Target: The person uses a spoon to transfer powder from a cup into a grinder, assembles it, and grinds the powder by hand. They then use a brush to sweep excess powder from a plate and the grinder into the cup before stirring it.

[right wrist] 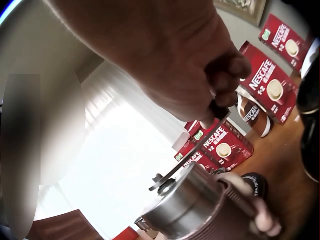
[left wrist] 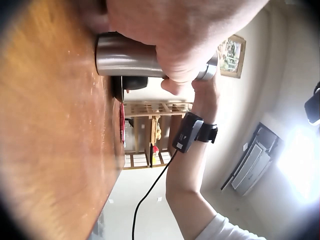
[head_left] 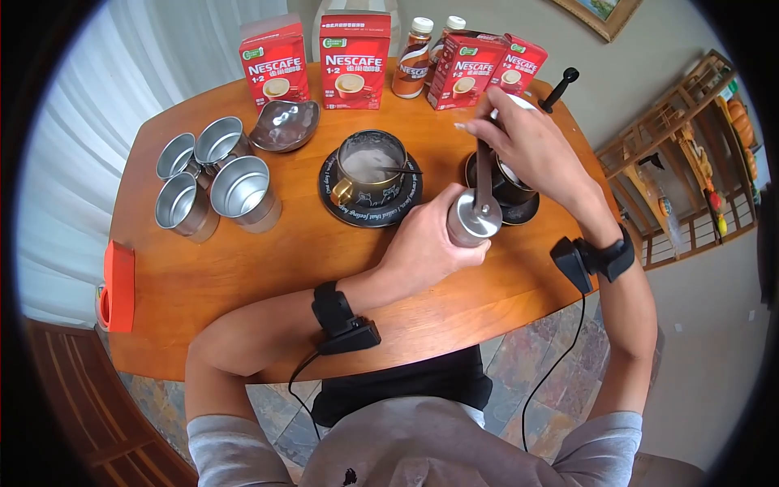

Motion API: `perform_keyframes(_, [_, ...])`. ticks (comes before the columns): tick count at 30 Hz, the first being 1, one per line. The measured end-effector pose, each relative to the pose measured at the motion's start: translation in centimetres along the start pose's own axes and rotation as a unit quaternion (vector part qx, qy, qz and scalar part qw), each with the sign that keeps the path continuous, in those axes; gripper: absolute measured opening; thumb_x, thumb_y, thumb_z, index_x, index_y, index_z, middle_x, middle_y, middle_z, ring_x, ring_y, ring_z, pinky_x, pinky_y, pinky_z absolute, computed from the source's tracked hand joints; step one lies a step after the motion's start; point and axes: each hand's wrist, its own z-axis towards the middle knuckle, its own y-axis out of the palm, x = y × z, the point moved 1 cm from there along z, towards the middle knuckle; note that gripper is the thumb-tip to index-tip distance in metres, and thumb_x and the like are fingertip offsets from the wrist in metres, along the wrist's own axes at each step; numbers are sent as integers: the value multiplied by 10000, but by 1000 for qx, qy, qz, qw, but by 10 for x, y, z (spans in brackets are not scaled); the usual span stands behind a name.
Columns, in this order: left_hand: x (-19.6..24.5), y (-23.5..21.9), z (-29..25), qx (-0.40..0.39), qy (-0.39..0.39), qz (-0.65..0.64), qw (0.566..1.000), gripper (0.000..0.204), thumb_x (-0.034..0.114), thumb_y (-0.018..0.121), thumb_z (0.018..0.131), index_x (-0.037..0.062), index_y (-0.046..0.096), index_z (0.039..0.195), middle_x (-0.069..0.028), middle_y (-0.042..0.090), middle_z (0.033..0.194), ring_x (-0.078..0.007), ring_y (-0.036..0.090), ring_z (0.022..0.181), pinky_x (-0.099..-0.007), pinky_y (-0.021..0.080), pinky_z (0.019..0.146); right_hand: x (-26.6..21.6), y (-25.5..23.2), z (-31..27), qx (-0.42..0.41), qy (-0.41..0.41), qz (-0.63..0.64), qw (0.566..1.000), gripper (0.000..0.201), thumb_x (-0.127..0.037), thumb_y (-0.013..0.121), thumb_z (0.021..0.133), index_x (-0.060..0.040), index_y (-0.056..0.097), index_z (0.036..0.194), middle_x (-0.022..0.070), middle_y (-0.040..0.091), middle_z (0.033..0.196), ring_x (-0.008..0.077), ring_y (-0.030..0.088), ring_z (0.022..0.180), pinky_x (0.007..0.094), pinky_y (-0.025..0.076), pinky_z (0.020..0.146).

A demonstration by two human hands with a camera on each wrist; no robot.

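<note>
A hand coffee grinder (head_left: 471, 226) with a bright metal top stands near the table's right front. My left hand (head_left: 418, 247) is wrapped around its body; in the left wrist view the steel grinder (left wrist: 127, 57) has its base at the tabletop. From the lid a flat crank arm (head_left: 484, 174) runs away from me, and my right hand (head_left: 531, 142) grips its far end. The right wrist view shows the fingers curled over the dark knob (right wrist: 220, 110). Left of the grinder, a dark cup (head_left: 365, 185) holding white powder and a spoon sits on a black saucer (head_left: 345, 213).
Another dark cup (head_left: 507, 191) stands on a saucer, partly behind my right hand. Several metal mugs (head_left: 246, 195) and a shiny bowl (head_left: 284, 128) are at left. Red Nescafe boxes (head_left: 355, 65) and bottles (head_left: 412, 61) line the back. An orange-red object (head_left: 120, 288) lies at the left edge.
</note>
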Motion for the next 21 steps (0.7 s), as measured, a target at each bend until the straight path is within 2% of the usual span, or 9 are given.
perform_keyframes(3, [-2, 5, -3, 7, 0, -14, 1000, 480, 161, 873, 814, 31, 607, 1192, -59, 678, 1029, -130, 641, 960, -327, 522, 902, 3, -7, -23, -6, 84, -26, 996, 255, -278, 649, 1047, -39, 588, 1111, 179, 730, 934, 403, 708, 921, 504, 534, 776])
perform_keyframes(7, [3, 5, -5, 14, -1, 2, 1000, 471, 166, 877, 820, 34, 612, 1187, -51, 668, 1026, -123, 625, 961, -321, 514, 910, 11, -20, -47, -14, 87, 0, 996, 247, -273, 663, 1039, -44, 585, 1088, 154, 724, 919, 392, 704, 883, 493, 529, 764])
perform_keyframes(12, [3, 4, -5, 15, 3, 10, 1000, 463, 164, 878, 820, 33, 617, 1179, -53, 670, 1027, -121, 626, 964, -319, 515, 915, -5, -45, -78, -67, 143, 7, 987, 231, -244, 688, 1025, -48, 578, 1072, 144, 702, 878, 380, 688, 840, 480, 505, 737])
perform_keyframes(16, [2, 5, -5, 13, 0, -12, 1000, 451, 152, 877, 820, 33, 622, 1171, -60, 683, 1031, -120, 636, 971, -315, 518, 914, -14, -53, -114, -70, 123, 7, 990, 249, -256, 703, 1019, -49, 574, 1064, 154, 688, 827, 378, 690, 778, 460, 494, 673])
perform_keyframes(18, [-1, 6, -5, 15, 8, -18, 1000, 441, 145, 877, 819, 37, 626, 1167, -61, 692, 1033, -120, 641, 971, -312, 519, 912, -31, -57, -130, -102, 157, 38, 982, 259, -266, 719, 1007, -56, 578, 1064, 154, 683, 790, 385, 692, 753, 454, 504, 655])
perform_keyframes(19, [-2, 6, -4, 20, 15, -14, 1000, 445, 159, 867, 811, 36, 628, 1165, -100, 709, 1029, -180, 675, 968, -339, 532, 901, -39, -61, -138, -117, 175, 53, 976, 264, -271, 727, 1001, -60, 580, 1064, 153, 680, 772, 389, 694, 741, 450, 508, 646])
perform_keyframes(21, [-4, 6, -4, 28, 31, -7, 999, 453, 186, 849, 795, 34, 630, 1162, -176, 745, 1021, -302, 743, 962, -394, 559, 878, -55, -61, -150, -126, 119, 57, 983, 272, -272, 748, 985, -67, 587, 1063, 153, 674, 729, 395, 694, 709, 457, 525, 628])
